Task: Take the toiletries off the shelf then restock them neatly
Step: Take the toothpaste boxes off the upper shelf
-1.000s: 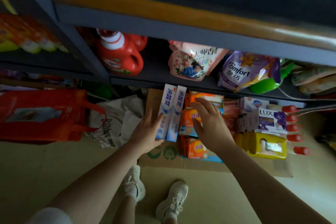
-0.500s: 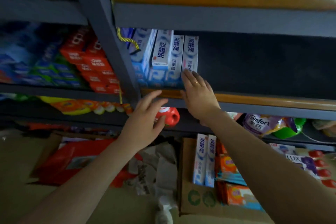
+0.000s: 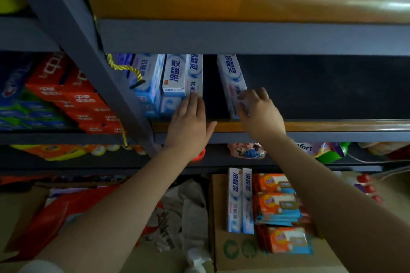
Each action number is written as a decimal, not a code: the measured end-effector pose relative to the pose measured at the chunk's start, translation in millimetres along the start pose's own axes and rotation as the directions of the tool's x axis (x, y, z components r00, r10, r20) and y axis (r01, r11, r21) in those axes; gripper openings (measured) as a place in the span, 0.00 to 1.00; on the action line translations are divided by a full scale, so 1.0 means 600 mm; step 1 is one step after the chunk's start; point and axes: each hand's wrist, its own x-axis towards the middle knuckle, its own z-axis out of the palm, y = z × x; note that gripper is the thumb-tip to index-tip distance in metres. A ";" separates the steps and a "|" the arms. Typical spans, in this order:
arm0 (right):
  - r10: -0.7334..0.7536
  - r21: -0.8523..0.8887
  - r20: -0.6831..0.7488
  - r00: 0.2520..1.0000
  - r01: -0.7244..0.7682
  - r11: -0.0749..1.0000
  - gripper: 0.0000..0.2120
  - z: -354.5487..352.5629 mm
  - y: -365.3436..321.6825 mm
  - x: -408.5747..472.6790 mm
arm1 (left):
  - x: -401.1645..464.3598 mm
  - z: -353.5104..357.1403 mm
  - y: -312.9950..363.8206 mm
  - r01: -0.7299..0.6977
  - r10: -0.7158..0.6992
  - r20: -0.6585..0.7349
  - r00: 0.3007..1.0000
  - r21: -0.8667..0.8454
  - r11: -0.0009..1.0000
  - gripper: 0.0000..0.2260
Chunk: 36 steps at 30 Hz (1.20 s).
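Observation:
White-and-blue toothpaste boxes point(image 3: 175, 77) stand in a row at the left end of the middle shelf point(image 3: 321, 125). My left hand point(image 3: 190, 122) lies flat, fingers together, against the front of the rightmost box in that row. My right hand point(image 3: 258, 111) is closed on the near end of one separate toothpaste box point(image 3: 230, 77), which stands tilted a little apart to the right of the row. Two more toothpaste boxes point(image 3: 240, 199) lie side by side on flattened cardboard point(image 3: 221, 248) on the floor.
The shelf right of my right hand is dark and bare. Orange packets point(image 3: 277, 204) lie beside the floor boxes. Red boxes point(image 3: 73, 95) fill the left bay behind a grey upright post point(image 3: 106, 86). Refill pouches point(image 3: 246, 150) sit on the lower shelf; a red bag point(image 3: 57, 215) is on the floor.
My right hand has pulled one toothpaste box rightward, away from the row. My left hand has risen from below the shelf edge and now presses on the row's end box.

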 end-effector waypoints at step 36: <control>0.179 0.784 0.620 0.764 -0.611 -0.106 0.30 -0.108 0.142 -0.196 | -0.041 -0.081 0.167 0.318 -0.033 0.321 0.946 -0.908 0.273 0.24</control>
